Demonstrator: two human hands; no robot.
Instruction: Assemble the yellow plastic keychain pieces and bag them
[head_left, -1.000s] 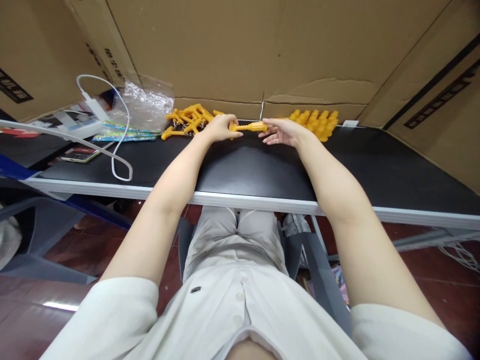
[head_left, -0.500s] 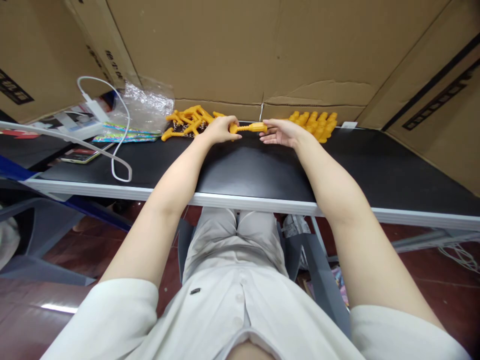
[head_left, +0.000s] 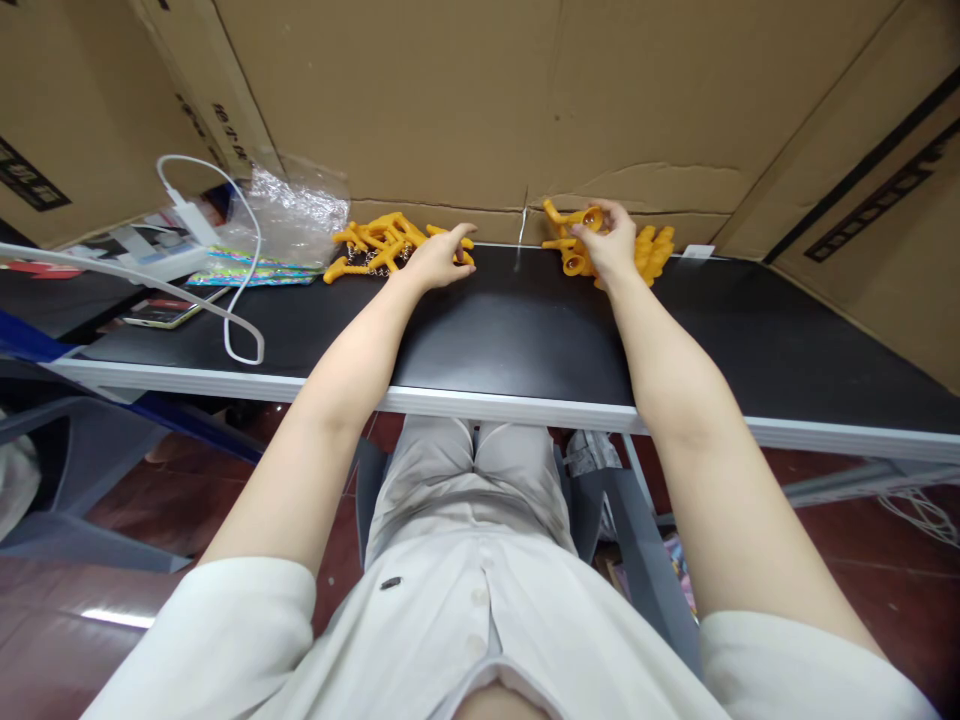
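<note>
My right hand (head_left: 611, 243) is closed around an orange plastic toy piece (head_left: 571, 216) and holds it over the pile of orange handle parts (head_left: 651, 250) at the far right of the black table (head_left: 517, 340). My left hand (head_left: 442, 257) rests on the table with fingers spread, its fingertips touching the pile of orange stick parts (head_left: 379, 243) on the left. I see nothing gripped in the left hand.
Crumpled clear plastic bag (head_left: 296, 205), white charger and cable (head_left: 217, 260), a phone (head_left: 161, 310) and colourful packets lie at the left. Cardboard walls (head_left: 480, 100) close the back and right. The white table edge (head_left: 525, 405) runs above my lap.
The joined orange piece left the middle of the table. My right hand carried it up and right to the handle pile. My left hand let go and reached to the left pile.
</note>
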